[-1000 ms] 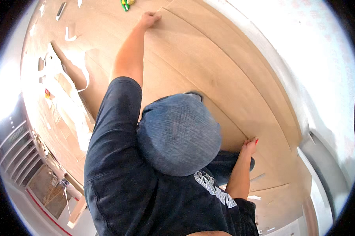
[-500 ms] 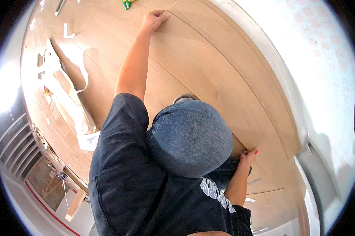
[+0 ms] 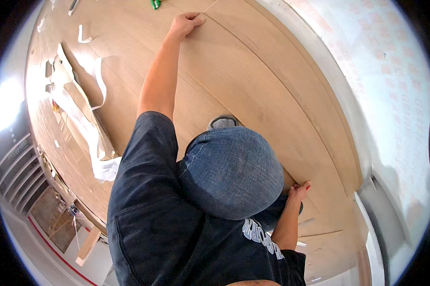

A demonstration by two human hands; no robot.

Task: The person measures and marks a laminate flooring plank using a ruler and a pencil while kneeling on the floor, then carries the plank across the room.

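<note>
My left hand [image 3: 187, 25] reaches far forward, fingers bent and set down on a tan wood-look floor plank [image 3: 253, 76], near a seam where plank ends meet. Its fingertips are partly hidden. Close by my knee, my right hand [image 3: 298, 190] is closed low over the near part of the planks, beside a dark gap [image 3: 290, 178]. A small red thing [image 3: 308, 187] shows at its fingertips, too small to name. My denim-covered knee [image 3: 231, 171] hides part of the boards between the two hands.
At left lies torn white and tan packaging [image 3: 84, 112], with a loose white strip [image 3: 100, 83] beside it. A green item [image 3: 155, 4] sits at the far edge. The pale wall [image 3: 367, 95] borders the floor at right; a grey panel [image 3: 381, 209] stands near its corner.
Both hands stay almost where they were on the planks. My right hand and the red thing shift very slightly. The view tilts a little, so the green item slides toward the upper edge.
</note>
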